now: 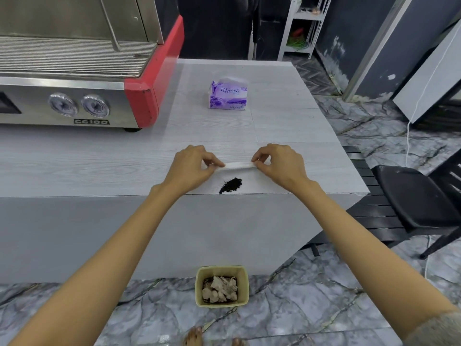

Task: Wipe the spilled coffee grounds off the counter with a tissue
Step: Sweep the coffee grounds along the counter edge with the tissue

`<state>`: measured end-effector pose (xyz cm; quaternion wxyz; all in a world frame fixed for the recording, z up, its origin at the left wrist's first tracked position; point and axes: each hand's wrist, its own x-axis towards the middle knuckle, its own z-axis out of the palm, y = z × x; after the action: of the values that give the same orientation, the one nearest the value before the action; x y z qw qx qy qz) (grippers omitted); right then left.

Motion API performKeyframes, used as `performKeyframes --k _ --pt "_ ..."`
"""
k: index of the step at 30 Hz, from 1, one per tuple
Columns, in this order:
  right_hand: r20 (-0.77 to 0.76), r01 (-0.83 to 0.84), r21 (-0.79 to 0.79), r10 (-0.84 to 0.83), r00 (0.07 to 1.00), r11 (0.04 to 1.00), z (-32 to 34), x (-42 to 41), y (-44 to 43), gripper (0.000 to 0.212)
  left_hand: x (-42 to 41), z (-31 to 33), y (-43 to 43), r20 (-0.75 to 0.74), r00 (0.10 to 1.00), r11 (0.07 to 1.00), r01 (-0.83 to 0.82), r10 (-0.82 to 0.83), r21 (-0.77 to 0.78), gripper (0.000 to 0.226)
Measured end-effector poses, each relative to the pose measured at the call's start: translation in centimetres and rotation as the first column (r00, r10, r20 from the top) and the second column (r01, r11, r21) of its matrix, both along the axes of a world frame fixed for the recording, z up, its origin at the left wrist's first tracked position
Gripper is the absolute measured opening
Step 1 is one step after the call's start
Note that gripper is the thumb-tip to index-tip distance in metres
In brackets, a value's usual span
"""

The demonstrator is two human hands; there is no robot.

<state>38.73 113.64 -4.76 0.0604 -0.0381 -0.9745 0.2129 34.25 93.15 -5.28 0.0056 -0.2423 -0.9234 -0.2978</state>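
Coffee grounds [230,185] sit in a small dark pile near the counter's [99,166] front edge. Just behind the pile, left hand [190,166] and right hand [279,164] each pinch one end of a folded white tissue [238,165], stretched between them. Tissue pack [228,94] sits well behind the pile.

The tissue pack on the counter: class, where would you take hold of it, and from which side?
Grip the tissue pack across its two short purple ends, coming from above. It stands free on the counter, soft-sided, with its white opening on top and nothing crowding it.
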Motion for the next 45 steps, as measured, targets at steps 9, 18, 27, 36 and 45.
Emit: performKeyframes --k 9,18,27,36,45 --pt "-0.013 0.082 0.002 -0.082 0.997 0.997 -1.4 2.8 -1.3 0.018 -0.7 -0.5 1.0 -0.038 0.998 0.982 0.051 -0.059 -0.179 0.021" --pt "0.003 0.065 -0.04 -0.065 0.998 0.997 -1.5 3.9 -3.7 0.017 0.2 -0.5 -1.3 -0.039 0.996 0.972 0.07 -0.081 -0.224 0.021" --pt "0.017 0.058 -0.038 -0.057 0.998 0.998 -1.1 4.6 -4.6 0.016 1.3 -0.5 -3.2 -0.025 0.993 0.974 0.104 -0.111 -0.201 0.021" --pt "-0.001 0.0 -0.033 0.0 1.0 0.999 -1.2 5.2 -4.8 0.015 2.2 -0.9 -4.5 -0.032 0.993 0.977 0.11 -0.118 -0.182 0.023" --pt "-0.028 -0.042 -0.047 0.041 0.999 0.998 -0.2 3.5 -4.5 0.013 2.0 -0.6 -5.1 -0.032 0.996 0.994 0.079 -0.081 -0.08 0.021"
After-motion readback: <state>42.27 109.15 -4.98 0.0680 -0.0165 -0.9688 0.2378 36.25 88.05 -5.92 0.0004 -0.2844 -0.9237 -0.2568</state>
